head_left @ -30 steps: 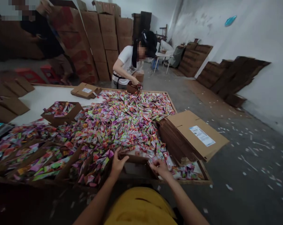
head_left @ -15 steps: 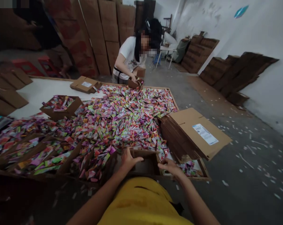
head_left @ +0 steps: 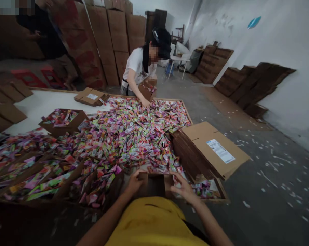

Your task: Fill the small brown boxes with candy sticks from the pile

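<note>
A small open cardboard box (head_left: 154, 184) stands at the near edge of the table, right in front of me. My left hand (head_left: 134, 182) is closed on its left wall. My right hand (head_left: 183, 186) rests on its right side with the fingers spread. Just beyond the box lies a large heap of colourful sachets (head_left: 134, 133) that covers most of the table.
A stack of flattened cartons (head_left: 208, 147) sits at the table's right corner. Filled boxes (head_left: 62, 121) stand to the left. A person in a white shirt (head_left: 139, 71) across the table holds a box and reaches into the heap. Stacked cartons line the back wall.
The box has stayed in front of me while my left hand shifted its hold on the left wall. My right hand opened against the right side. The person opposite lifted their box and reached down.
</note>
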The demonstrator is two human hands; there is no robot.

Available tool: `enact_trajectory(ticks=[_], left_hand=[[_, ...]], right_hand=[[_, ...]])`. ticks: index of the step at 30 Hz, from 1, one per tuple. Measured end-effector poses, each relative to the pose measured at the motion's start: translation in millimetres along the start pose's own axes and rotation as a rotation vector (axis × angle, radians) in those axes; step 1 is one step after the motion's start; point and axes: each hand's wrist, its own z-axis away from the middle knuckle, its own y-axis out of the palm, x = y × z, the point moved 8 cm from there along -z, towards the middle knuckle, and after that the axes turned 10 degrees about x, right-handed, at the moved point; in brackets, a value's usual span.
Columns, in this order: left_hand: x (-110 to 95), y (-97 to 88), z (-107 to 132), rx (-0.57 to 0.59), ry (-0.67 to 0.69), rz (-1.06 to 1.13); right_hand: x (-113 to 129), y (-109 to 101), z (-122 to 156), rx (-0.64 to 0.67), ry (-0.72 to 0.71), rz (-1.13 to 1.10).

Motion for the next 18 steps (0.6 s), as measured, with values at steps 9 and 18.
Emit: enact_trajectory(ticks=[9,18], left_hand=[[-36,12.7,22,0.491,0.071,-0.469],[-47,75.4,8,0.161,0.099,-1.163]], right_hand=[[16,17,-2,-0.130,-0.022,0.495],[15,58,-7,-0.209,-0.044,0.862]])
